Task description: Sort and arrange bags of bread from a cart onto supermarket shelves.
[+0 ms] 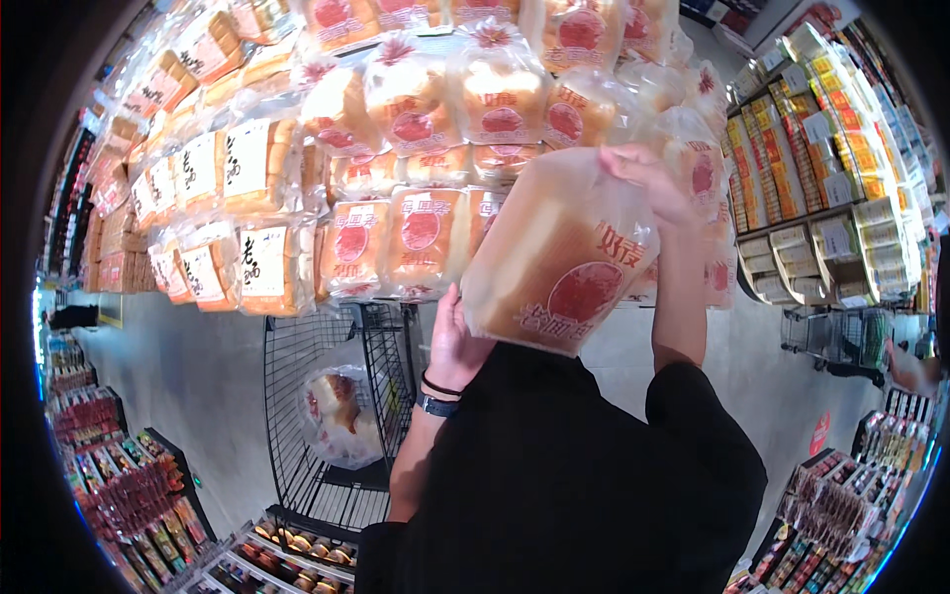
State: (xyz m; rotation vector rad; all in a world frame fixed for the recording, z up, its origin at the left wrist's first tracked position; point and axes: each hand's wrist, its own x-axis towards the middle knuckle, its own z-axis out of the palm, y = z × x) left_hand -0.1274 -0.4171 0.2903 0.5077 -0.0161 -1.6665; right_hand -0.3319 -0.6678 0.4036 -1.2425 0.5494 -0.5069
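Note:
A large clear bag of bread [554, 247] with red print is tilted in front of my chest. Its upper right corner is gripped by my right hand [648, 178], with the fingers closed on the plastic. Against the bag's lower left side rests my left hand [457, 342], thumb up and the other fingers partly hidden behind the package. Beyond the bag, rows of similar bagged loaves [427, 233] stand stacked on a display. To their left are bread packs with white labels [262, 257].
Left of my body stands a black wire shopping cart [287, 396] holding a plastic bag of baked goods [341, 416]. Shelves of yellow and red packages [792, 148] rise on the right, with another cart [831, 337] below. More goods racks [841, 505] line both lower sides.

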